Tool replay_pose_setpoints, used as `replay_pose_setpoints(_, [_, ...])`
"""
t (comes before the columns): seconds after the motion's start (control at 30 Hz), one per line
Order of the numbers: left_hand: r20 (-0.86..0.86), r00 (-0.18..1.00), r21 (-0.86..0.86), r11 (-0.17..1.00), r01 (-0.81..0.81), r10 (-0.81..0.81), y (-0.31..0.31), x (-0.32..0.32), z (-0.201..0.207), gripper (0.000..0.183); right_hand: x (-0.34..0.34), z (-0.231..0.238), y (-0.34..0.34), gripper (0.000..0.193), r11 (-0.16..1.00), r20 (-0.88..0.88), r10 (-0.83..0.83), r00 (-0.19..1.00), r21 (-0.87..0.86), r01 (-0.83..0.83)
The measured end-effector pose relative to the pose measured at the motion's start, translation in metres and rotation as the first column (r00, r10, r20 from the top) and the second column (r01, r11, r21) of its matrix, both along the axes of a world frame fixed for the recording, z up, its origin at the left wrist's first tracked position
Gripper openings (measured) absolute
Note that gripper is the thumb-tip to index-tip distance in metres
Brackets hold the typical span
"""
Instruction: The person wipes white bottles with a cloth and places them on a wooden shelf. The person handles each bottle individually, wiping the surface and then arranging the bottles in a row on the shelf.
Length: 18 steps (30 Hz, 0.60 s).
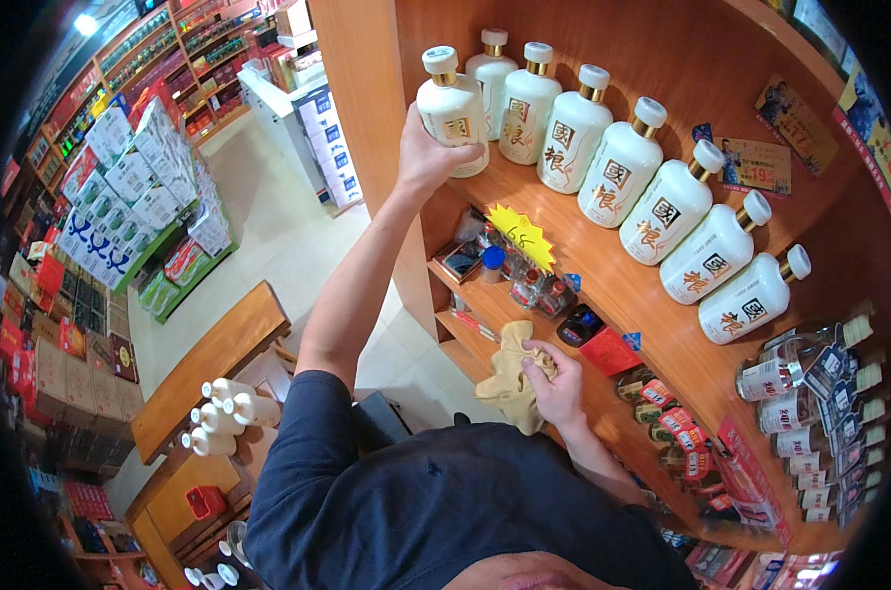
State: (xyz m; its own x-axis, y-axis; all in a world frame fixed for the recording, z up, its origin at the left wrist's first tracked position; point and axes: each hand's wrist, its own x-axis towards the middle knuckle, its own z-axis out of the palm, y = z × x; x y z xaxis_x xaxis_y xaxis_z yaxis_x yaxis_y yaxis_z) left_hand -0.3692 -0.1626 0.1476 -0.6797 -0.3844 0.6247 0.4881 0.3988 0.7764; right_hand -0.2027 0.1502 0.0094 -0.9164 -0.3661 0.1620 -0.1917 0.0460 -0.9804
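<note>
My left hand (437,159) is at twelve o'clock, curled around the low part of a shiny white bottle with a gold neck and a white cap (454,103). My thumb goes across the front; I can't see the fingers behind it. My right hand (557,385), between four and five o'clock, is half closed and pinches a crumpled tan cloth (509,369).

The bottle looks smooth, so it could slip if my grip is weak. I can't tell if its bottom touches the shelf. If I tip it, it could bump the matching white bottles (574,138) behind it and knock them over in a line. If I let go near the edge, it could fall onto the small glass bottles (527,288) below or the hard floor. My cloth could also snag the yellow star-shaped paper tag (522,236) at two o'clock.

The shelf (603,251) is smooth brown wood, and its row of bottles runs from twelve to three o'clock. Clear bottles with pale caps (765,379) sit near four. The pale tiled floor (268,187) is at ten, with stacked white cartons (131,177) past it. At eight, more white bottles (253,409) are by a brown wooden table (209,369).
</note>
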Motion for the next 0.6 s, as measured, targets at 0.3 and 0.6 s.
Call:
replay_pose_setpoints(0.3, [-0.084,0.882,-0.444,0.775,-0.450,0.463,-0.008,-0.016,-0.004,0.103,-0.005,-0.009,0.007,0.023,0.997,0.053,-0.080,0.995,0.008,0.079])
replay_pose_setpoints(0.6, [-0.004,0.934,-0.239,0.906,-0.349,0.358,-0.028,-0.011,-0.024,0.080,-0.015,-0.023,0.002,0.025,1.000,0.078,-0.024,0.997,0.016,0.023])
